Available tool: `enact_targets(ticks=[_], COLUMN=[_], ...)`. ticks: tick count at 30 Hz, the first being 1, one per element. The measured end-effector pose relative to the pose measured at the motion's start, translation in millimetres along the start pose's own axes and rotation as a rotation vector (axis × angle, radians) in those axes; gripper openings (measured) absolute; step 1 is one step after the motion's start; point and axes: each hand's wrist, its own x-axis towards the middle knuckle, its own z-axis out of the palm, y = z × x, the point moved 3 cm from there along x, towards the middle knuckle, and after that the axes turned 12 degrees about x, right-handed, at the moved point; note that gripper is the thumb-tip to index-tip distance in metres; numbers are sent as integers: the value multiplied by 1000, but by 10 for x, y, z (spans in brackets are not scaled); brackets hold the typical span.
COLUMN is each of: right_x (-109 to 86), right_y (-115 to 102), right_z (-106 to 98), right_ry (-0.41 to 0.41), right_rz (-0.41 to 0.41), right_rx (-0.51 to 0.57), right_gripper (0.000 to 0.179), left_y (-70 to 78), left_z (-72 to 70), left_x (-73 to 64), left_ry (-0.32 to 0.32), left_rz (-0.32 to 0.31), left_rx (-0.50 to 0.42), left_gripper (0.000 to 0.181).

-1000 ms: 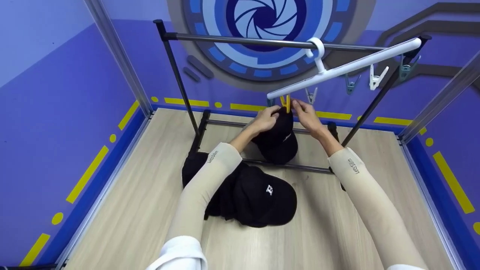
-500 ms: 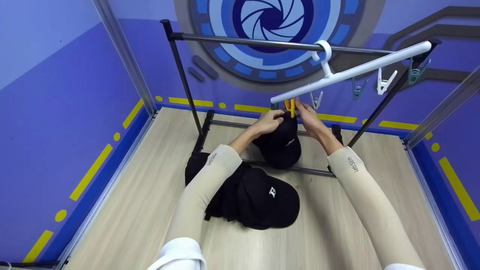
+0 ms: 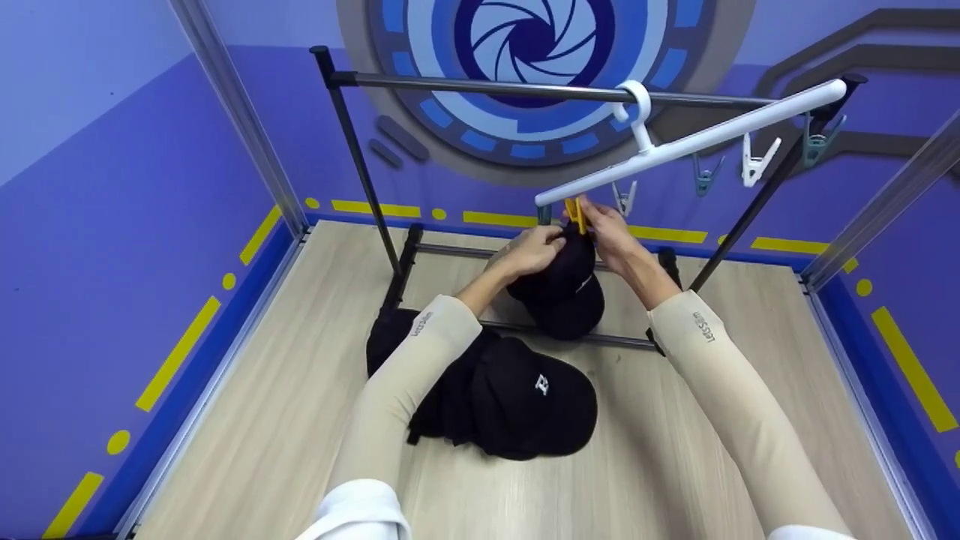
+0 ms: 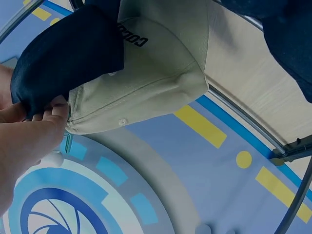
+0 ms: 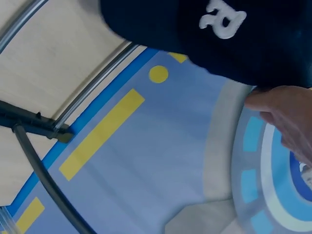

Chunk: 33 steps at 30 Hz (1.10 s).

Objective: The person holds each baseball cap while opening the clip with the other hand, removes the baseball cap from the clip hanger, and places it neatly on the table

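A black cap (image 3: 559,289) with a small light mark hangs below the low left end of the white hanger (image 3: 690,142). My left hand (image 3: 536,251) pinches its upper edge, fingertips on the fabric. At its top stands a yellow clip (image 3: 576,215), with my right hand (image 3: 613,232) holding the clip's handles from the right; its fingertips are partly hidden. In the right wrist view, the right thumb (image 5: 263,100) lies against the dark cap (image 5: 243,48). A beige cap (image 4: 146,73) with dark lettering hangs behind the black one in the left wrist view, by a green clip (image 4: 68,142).
The hanger hooks over the dark rail (image 3: 487,86) of a rack. A white clip (image 3: 757,161), a teal clip (image 3: 819,142) and others dangle to the right. More black caps (image 3: 525,397) lie on the wooden floor (image 3: 247,360), near the rack's base. Blue walls (image 3: 112,225) stand around.
My right fingers have closed in on the yellow clip, and its handles look nearer together. The left hand stays at the cap's edge. The view has shifted slightly.
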Motion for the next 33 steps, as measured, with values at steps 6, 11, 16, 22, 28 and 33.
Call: enact_targets(ticks=[6, 11, 16, 22, 28, 33], right_x=[12, 19, 37, 51, 40, 29], right_y=[-38, -34, -34, -35, -21, 3], right_z=[51, 64, 86, 85, -4, -53], right_ry=[63, 99, 109, 106, 112, 106], right_rz=[36, 42, 43, 48, 33, 28], right_rx=[61, 113, 151, 177, 119, 139], right_gripper=[39, 31, 28, 33, 29, 29], left_y=[-11, -10, -8, -8, 24, 48], left_z=[-5, 42, 73, 102, 139, 155], left_x=[-23, -46, -55, -100, -133, -153], left_ry=[17, -1, -36, -69, -127, -164], left_rz=[-21, -5, 8, 3, 41, 90], left_rx=[-1, -70, -105, -95, -46, 22], left_gripper=[38, 37, 38, 36, 39, 40])
